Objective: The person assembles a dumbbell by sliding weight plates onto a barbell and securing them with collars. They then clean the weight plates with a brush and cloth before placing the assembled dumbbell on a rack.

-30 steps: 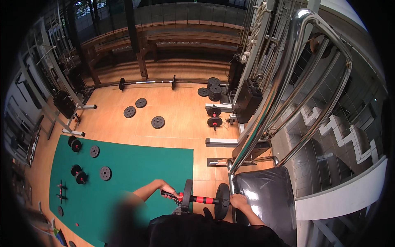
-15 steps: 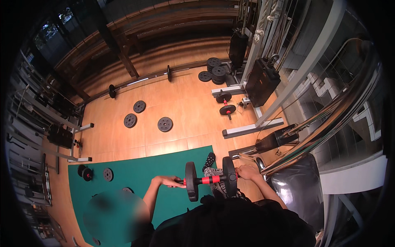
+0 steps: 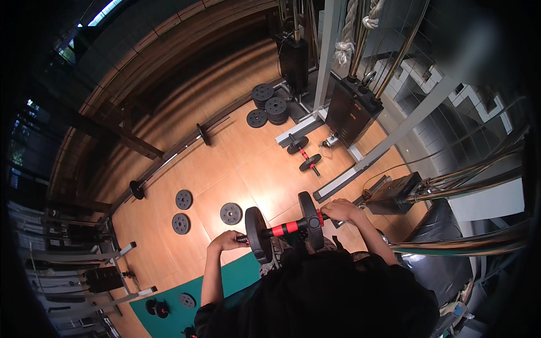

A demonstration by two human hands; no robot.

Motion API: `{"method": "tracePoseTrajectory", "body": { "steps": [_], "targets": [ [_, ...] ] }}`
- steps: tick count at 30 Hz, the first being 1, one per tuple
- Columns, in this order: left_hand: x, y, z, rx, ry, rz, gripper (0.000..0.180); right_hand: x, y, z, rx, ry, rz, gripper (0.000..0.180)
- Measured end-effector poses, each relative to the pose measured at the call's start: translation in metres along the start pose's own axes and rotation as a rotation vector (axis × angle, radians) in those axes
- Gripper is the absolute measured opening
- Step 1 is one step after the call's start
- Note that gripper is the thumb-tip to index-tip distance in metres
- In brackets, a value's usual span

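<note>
A dumbbell point(image 3: 284, 228) with a red and black bar and a dark plate on each side is held level close against my body. My left hand point(image 3: 226, 241) closes around the bar's left end, outside the left plate. On the other side, my right hand point(image 3: 340, 210) grips the right end beside the red collar. The bar's tips are partly covered by my fingers. Part of my patterned trousers shows below the left plate.
Loose weight plates point(image 3: 231, 213) lie on the wooden floor ahead. Another dumbbell point(image 3: 304, 154) rests near the cable machine point(image 3: 355, 110), with stacked plates point(image 3: 276, 107) beyond. A barbell point(image 3: 169, 160) lies farther left. A green mat point(image 3: 236, 276) and a black padded bench point(image 3: 439, 267) are nearby.
The view has turned to the right. The dumbbell has risen slightly in the picture, and both hands remain at its ends.
</note>
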State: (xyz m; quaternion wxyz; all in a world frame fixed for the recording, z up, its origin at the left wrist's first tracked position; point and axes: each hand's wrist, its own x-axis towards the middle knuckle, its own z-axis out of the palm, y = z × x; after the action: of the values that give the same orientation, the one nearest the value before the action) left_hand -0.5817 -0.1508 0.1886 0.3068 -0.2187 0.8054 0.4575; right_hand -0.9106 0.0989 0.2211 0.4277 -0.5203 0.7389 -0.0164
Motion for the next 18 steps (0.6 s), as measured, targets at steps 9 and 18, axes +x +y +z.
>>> {"method": "tracePoseTrajectory", "body": {
  "steps": [9,18],
  "targets": [
    [0.141,-0.021,-0.189,0.055,-0.317,0.140,0.035,0.080,0.010,-0.032,0.234,0.020,0.120,0.045],
    [0.304,-0.007,-0.296,0.540,-0.536,0.175,0.031,0.166,0.012,0.000,0.436,0.131,0.381,0.050]
  ]
}}
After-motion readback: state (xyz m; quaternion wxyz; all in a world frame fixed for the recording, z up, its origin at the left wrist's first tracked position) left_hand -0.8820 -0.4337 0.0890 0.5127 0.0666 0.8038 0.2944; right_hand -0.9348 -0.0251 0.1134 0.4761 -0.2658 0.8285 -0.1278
